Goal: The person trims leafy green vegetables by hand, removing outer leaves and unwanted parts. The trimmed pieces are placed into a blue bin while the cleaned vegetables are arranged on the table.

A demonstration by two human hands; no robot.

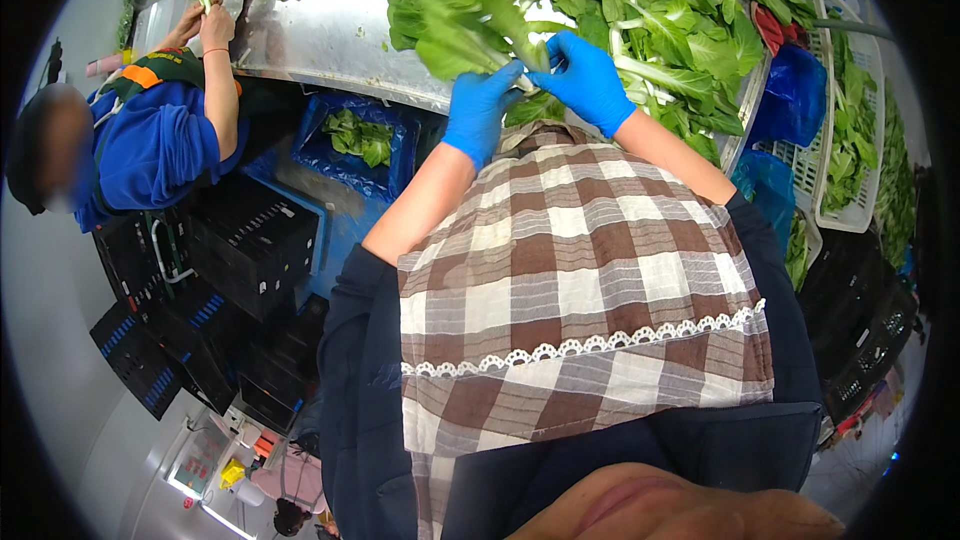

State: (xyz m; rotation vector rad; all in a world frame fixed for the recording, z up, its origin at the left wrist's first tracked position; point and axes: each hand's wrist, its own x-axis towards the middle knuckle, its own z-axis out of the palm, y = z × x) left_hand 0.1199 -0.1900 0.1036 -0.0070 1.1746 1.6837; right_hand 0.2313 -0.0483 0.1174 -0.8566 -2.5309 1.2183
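Note:
My left hand [482, 109], in a blue glove, grips the pale stalk end of a leafy green vegetable [461, 37], whose leaves spread up and left, partly blurred. Close against it, my right hand [585, 79], gloved too, pinches a leaf [529, 34] of the greens between thumb and fingers. Whether that leaf is still joined to the bunch I cannot tell. Both hands are over the near edge of a metal worktable [337, 45]. A heap of loose leafy greens [675, 45] with white stalks covers its right part.
A co-worker in blue [161, 142] holds greens at the table's left. Below the table edge is a blue-lined crate [405, 157] with leaves inside. Black crates [247, 240] are stacked at the left. White plastic baskets [821, 165] with greens and blue plastic bags [787, 94] are at the right.

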